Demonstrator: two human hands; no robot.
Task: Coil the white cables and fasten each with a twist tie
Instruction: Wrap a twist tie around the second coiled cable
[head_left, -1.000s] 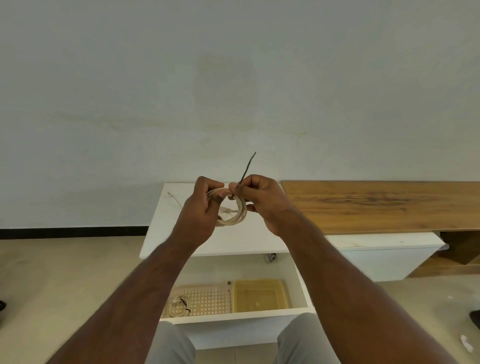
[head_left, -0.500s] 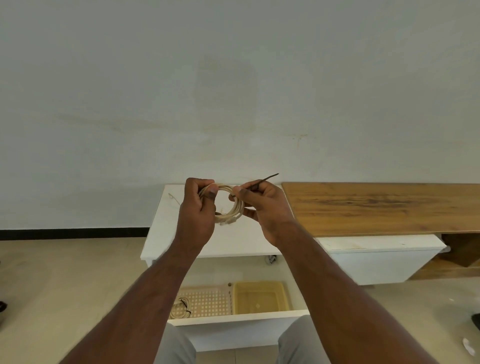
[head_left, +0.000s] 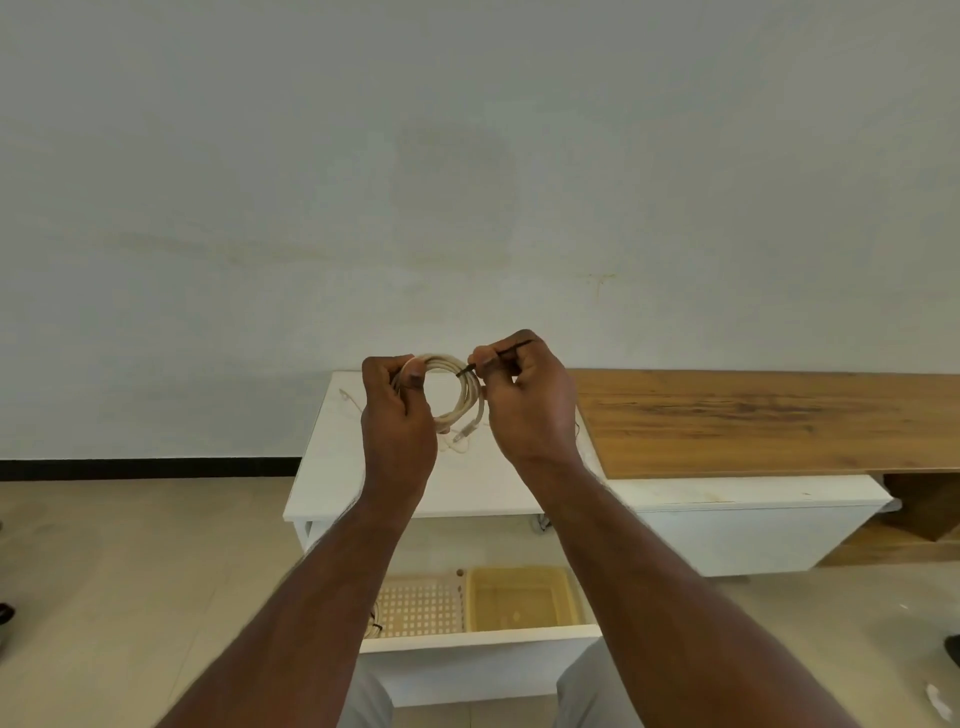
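Hands share the work: left hand (head_left: 397, 410) grips the coiled white cable (head_left: 460, 395) steady while right hand (head_left: 524, 395) pinches the thin black twist tie (head_left: 470, 368), likely to wrap it.

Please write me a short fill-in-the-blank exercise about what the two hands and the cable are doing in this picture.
1. The left hand grips the coiled white cable on its ____ side.
2. The right hand pinches a thin ____ twist tie at the coil's upper right.
3. Below the hands, the white cabinet's drawer stands ____.
4. In that drawer, the yellow tray sits to the ____ of the perforated tray.

Missing words: left; black; open; right
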